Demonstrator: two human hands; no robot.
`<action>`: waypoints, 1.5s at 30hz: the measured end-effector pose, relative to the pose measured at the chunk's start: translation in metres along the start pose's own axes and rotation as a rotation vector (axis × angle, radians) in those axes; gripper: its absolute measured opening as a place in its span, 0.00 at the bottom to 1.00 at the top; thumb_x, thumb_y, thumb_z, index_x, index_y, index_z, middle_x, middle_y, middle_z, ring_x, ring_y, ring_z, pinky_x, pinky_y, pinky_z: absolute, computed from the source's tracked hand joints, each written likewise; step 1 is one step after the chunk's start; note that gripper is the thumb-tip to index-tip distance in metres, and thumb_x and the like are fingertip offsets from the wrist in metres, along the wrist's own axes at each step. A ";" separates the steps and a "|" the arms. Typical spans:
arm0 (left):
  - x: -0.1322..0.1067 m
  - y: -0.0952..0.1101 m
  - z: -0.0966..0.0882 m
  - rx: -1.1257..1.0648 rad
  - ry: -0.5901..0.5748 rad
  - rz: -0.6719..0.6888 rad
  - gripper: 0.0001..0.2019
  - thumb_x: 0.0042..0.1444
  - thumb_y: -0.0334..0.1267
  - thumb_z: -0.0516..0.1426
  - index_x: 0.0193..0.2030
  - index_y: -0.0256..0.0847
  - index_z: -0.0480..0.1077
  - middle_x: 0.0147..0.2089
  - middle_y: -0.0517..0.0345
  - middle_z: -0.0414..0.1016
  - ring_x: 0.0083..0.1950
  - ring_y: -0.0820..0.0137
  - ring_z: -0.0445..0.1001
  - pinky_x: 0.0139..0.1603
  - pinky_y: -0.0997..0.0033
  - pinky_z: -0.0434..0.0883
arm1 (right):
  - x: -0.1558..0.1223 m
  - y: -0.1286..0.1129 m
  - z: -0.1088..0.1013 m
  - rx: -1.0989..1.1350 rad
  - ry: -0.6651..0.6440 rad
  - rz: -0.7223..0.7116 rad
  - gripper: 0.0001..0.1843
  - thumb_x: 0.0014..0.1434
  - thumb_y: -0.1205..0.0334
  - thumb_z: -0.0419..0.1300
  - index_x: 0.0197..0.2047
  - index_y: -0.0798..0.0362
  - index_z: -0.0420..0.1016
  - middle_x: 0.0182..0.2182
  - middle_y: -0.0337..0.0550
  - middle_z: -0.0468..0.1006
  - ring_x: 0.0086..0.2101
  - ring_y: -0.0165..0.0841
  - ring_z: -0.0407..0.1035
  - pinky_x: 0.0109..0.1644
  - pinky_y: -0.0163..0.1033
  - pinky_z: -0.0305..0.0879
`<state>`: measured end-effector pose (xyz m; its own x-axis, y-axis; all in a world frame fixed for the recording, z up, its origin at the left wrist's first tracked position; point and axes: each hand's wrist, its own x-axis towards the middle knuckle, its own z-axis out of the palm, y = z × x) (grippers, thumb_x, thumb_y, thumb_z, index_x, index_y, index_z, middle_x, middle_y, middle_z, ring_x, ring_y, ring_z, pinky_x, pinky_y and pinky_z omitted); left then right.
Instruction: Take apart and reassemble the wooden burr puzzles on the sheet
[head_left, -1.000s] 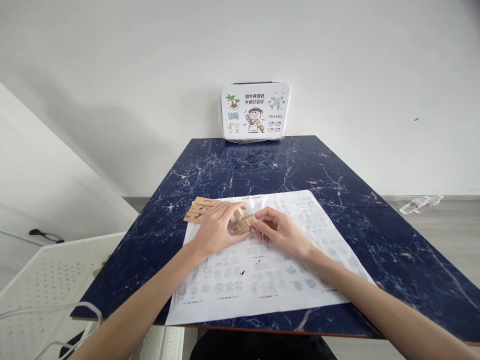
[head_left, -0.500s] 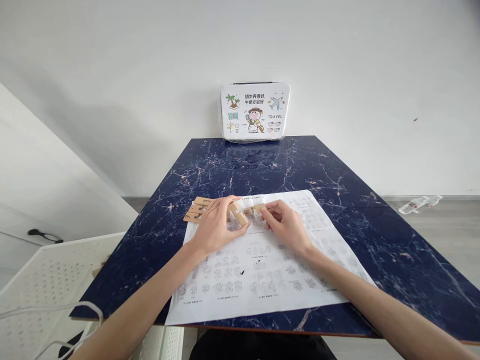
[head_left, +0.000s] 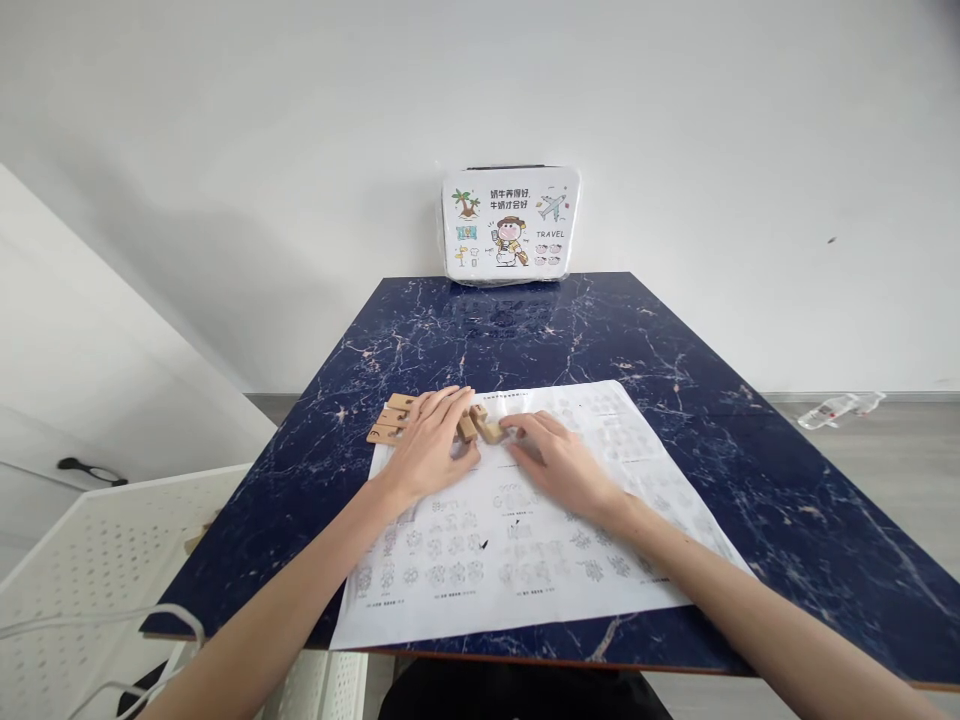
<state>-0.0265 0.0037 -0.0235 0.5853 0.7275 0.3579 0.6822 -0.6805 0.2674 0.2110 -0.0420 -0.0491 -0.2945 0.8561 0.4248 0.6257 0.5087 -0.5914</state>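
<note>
Light wooden puzzle blocks with notches lie together near the upper edge of a printed paper sheet (head_left: pixel 480 600). My left hand (head_left: pixel 427 440) rests palm down there, fingers stretched forward and thumb apart, around the side of one short block (head_left: pixel 466 429). That hand partly hides the block. Just right of it sits another notched block (head_left: pixel 491 432), which my right hand (head_left: pixel 559 460) touches with its outstretched index finger; its thumb lies lower on the paper. Left of my left hand, several flat wooden pieces (head_left: pixel 384 434) with dark marks lie side by side, partly covered by the hand.
The sheet lies on a dark blue marbled table (head_left: pixel 540 340). At its far edge a white case with cartoon prints (head_left: pixel 511 225) stands against the wall. A white perforated surface (head_left: pixel 97 540) with a white cable (head_left: pixel 191 615) is at lower left. A clear plastic item (head_left: pixel 840 408) lies at right.
The blocks that both hands held tilted and raised now lie lower, close together on the paper. My right hand has moved left and flattened; my left fingers have spread lower.
</note>
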 end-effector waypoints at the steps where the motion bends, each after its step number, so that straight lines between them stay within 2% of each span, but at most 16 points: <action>1: 0.000 0.001 -0.001 -0.011 0.014 0.003 0.34 0.60 0.37 0.59 0.74 0.43 0.57 0.73 0.43 0.66 0.76 0.49 0.60 0.75 0.40 0.56 | 0.000 0.000 0.000 0.023 -0.023 -0.043 0.15 0.70 0.66 0.56 0.58 0.48 0.73 0.50 0.49 0.81 0.51 0.44 0.75 0.54 0.52 0.74; 4: 0.000 0.005 -0.004 -0.041 0.034 0.022 0.36 0.57 0.35 0.61 0.73 0.44 0.57 0.71 0.44 0.66 0.74 0.50 0.62 0.74 0.42 0.60 | 0.000 -0.002 0.000 0.074 -0.068 -0.128 0.19 0.72 0.68 0.55 0.63 0.46 0.71 0.54 0.47 0.81 0.56 0.44 0.72 0.60 0.56 0.72; 8: 0.000 0.006 -0.003 -0.056 -0.002 0.060 0.34 0.57 0.39 0.63 0.70 0.47 0.60 0.69 0.47 0.69 0.73 0.51 0.63 0.73 0.44 0.62 | 0.000 -0.004 0.000 0.063 -0.088 -0.159 0.22 0.73 0.69 0.52 0.66 0.44 0.70 0.57 0.46 0.80 0.59 0.45 0.71 0.63 0.60 0.70; 12: 0.000 0.003 0.000 -0.042 0.009 0.053 0.28 0.64 0.48 0.62 0.69 0.47 0.62 0.68 0.48 0.70 0.72 0.52 0.64 0.73 0.45 0.64 | -0.001 -0.004 0.001 0.046 -0.085 -0.175 0.22 0.73 0.68 0.52 0.66 0.45 0.70 0.59 0.46 0.80 0.60 0.45 0.71 0.64 0.60 0.70; 15: 0.000 -0.001 0.003 -0.028 0.024 0.054 0.22 0.70 0.50 0.58 0.66 0.49 0.65 0.69 0.49 0.71 0.72 0.53 0.65 0.73 0.44 0.64 | -0.001 -0.002 0.002 0.043 -0.077 -0.170 0.22 0.72 0.69 0.53 0.66 0.45 0.70 0.58 0.46 0.80 0.60 0.45 0.71 0.65 0.59 0.70; 23: -0.002 -0.007 0.005 -0.031 0.051 0.047 0.19 0.73 0.49 0.55 0.67 0.50 0.64 0.69 0.50 0.70 0.72 0.54 0.65 0.72 0.44 0.65 | -0.002 -0.003 0.002 0.056 -0.079 -0.140 0.22 0.70 0.70 0.55 0.64 0.46 0.70 0.56 0.47 0.80 0.59 0.45 0.72 0.64 0.59 0.71; 32: -0.003 -0.002 0.004 -0.062 0.033 0.103 0.21 0.72 0.47 0.56 0.68 0.49 0.62 0.71 0.50 0.68 0.74 0.55 0.64 0.73 0.46 0.66 | -0.001 -0.006 0.000 0.080 -0.057 -0.129 0.19 0.69 0.71 0.55 0.60 0.47 0.72 0.54 0.48 0.80 0.56 0.44 0.73 0.61 0.57 0.73; 40: -0.001 0.005 -0.001 -0.112 0.065 0.169 0.18 0.73 0.45 0.56 0.66 0.50 0.65 0.67 0.51 0.72 0.70 0.56 0.69 0.70 0.45 0.70 | -0.002 -0.007 0.001 0.116 -0.051 -0.179 0.22 0.70 0.72 0.54 0.62 0.45 0.73 0.55 0.46 0.81 0.56 0.43 0.73 0.62 0.56 0.73; 45: -0.001 0.008 -0.004 -0.137 0.075 0.185 0.16 0.72 0.44 0.57 0.64 0.49 0.67 0.63 0.50 0.74 0.67 0.57 0.72 0.68 0.45 0.71 | -0.003 -0.009 0.000 0.146 -0.049 -0.163 0.19 0.70 0.71 0.54 0.59 0.45 0.74 0.53 0.46 0.81 0.54 0.41 0.74 0.59 0.53 0.75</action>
<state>-0.0234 -0.0029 -0.0186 0.6574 0.5840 0.4761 0.4971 -0.8110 0.3084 0.2060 -0.0492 -0.0453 -0.4202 0.7628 0.4915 0.4563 0.6458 -0.6121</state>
